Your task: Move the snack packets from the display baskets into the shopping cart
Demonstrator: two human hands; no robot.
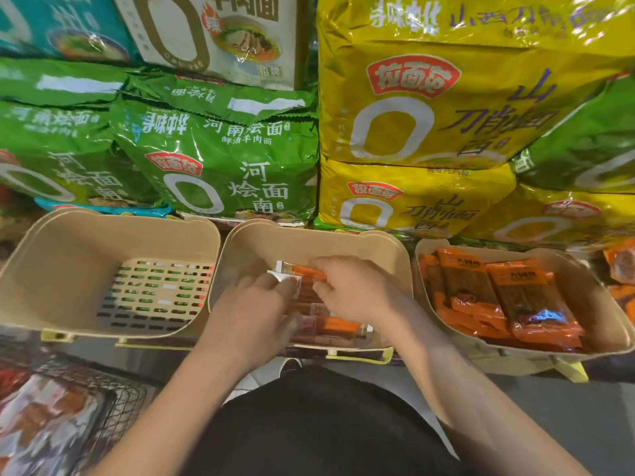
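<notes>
Three beige display baskets stand in a row. The left basket (68, 255) holds nothing. In the middle basket (360, 242) lie orange snack packets (338, 326). My left hand (251, 310) and my right hand (350, 286) are both down in this basket, fingers curled round a bunch of the orange packets (302, 271). The right basket (598, 304) is full of orange packets (498, 297). The wire shopping cart (117, 400) sits at the bottom left with packets (41, 417) inside.
Big green noodle bags (220, 159) and yellow noodle bags (429, 108) are stacked behind the baskets. More orange packets (622, 266) show at the far right edge. Grey floor (567, 417) lies below the shelf on the right.
</notes>
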